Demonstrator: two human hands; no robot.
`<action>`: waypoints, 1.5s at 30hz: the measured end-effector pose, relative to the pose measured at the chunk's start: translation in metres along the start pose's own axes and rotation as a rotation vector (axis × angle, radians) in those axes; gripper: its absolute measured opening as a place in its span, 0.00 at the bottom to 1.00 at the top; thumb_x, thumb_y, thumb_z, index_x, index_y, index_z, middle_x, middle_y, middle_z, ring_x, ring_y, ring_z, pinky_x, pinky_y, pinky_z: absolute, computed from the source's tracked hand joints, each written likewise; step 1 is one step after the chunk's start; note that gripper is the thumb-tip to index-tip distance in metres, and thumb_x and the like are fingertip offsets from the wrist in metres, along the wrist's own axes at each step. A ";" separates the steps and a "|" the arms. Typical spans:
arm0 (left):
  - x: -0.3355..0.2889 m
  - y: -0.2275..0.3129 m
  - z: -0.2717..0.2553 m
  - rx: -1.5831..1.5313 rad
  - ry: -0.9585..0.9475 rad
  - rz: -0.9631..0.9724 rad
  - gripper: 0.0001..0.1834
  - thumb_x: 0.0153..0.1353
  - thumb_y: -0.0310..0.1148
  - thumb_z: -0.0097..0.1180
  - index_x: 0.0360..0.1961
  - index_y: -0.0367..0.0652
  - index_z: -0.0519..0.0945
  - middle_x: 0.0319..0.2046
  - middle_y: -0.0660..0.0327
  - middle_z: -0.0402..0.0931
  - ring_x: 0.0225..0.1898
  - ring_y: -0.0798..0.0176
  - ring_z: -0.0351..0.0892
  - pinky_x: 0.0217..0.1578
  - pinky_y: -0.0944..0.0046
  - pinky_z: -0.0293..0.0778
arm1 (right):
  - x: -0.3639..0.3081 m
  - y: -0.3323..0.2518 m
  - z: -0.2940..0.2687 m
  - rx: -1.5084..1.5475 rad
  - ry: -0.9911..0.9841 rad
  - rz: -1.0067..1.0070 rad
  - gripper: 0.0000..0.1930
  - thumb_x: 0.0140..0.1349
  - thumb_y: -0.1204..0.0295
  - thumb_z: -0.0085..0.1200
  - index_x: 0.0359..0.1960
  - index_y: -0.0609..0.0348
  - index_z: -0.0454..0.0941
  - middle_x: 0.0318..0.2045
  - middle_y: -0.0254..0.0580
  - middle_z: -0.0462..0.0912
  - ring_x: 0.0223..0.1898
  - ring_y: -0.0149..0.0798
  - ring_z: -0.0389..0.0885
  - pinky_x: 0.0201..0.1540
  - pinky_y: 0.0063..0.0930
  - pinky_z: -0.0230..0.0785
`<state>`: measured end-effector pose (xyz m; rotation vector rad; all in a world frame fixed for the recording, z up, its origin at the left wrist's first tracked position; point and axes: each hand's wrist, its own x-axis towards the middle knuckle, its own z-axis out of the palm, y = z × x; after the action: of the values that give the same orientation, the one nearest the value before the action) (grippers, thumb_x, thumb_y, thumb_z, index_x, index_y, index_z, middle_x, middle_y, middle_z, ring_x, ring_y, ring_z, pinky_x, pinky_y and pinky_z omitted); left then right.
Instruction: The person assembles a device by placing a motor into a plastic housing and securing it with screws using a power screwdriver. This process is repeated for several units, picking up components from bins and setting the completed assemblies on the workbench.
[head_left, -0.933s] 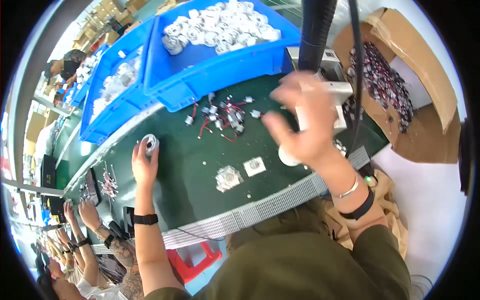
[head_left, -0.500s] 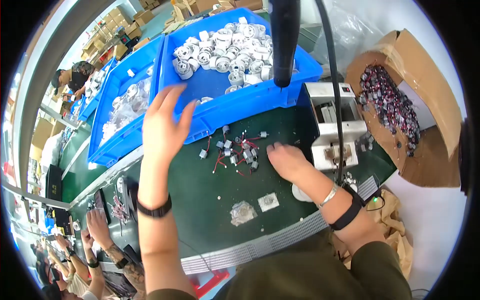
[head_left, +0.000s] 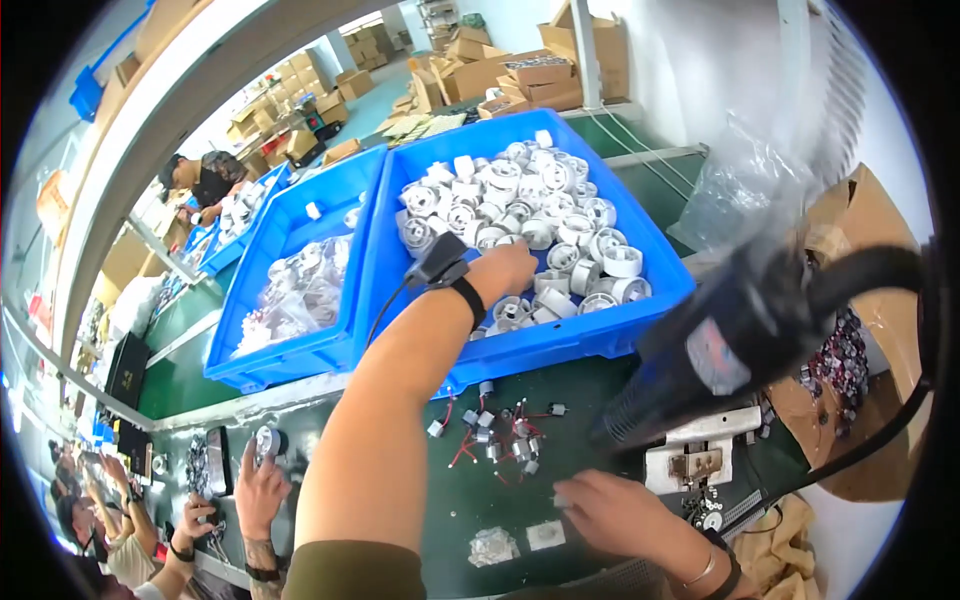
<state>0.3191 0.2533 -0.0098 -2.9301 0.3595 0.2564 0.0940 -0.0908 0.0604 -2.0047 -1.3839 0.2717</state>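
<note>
My left hand [head_left: 510,265] reaches into a blue bin [head_left: 540,342] among round white plastic housings [head_left: 505,180]. Its fingers point down at the pile and their tips are hidden, so a grip cannot be made out. Low over the green bench, my right hand [head_left: 615,512] has its thumb and fingers pinched together, with a small grey piece at the tips that is too small to name. Several small grey motors [head_left: 484,436] with red wires lie in a loose group beyond it. A clear plastic packet [head_left: 493,547] and a white square piece [head_left: 546,535] are beside that hand.
A black cylindrical tool [head_left: 715,350] hangs blurred at the right, over a metal fixture [head_left: 700,465]. Behind it, a cardboard box [head_left: 880,440] holds wired motors. A second blue bin [head_left: 270,365] contains bagged white parts. Co-workers' hands [head_left: 260,490] are at the lower left.
My left hand has gone from above the bin's near edge down into the white housings. My right hand has drawn back from the motors toward me. The view has shifted.
</note>
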 end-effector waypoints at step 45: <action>-0.247 0.326 -0.018 -0.913 0.722 -0.022 0.34 0.39 0.32 0.70 0.51 0.40 0.71 0.46 0.52 0.71 0.47 0.48 0.72 0.46 0.56 0.71 | -0.083 0.010 -0.029 0.160 0.251 0.196 0.13 0.51 0.78 0.60 0.39 0.62 0.77 0.35 0.43 0.80 0.37 0.39 0.80 0.40 0.29 0.72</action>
<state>0.0031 -0.0065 0.0047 -3.8208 0.3597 -0.9108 0.0822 -0.1780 0.0595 -1.9668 -0.9821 0.2026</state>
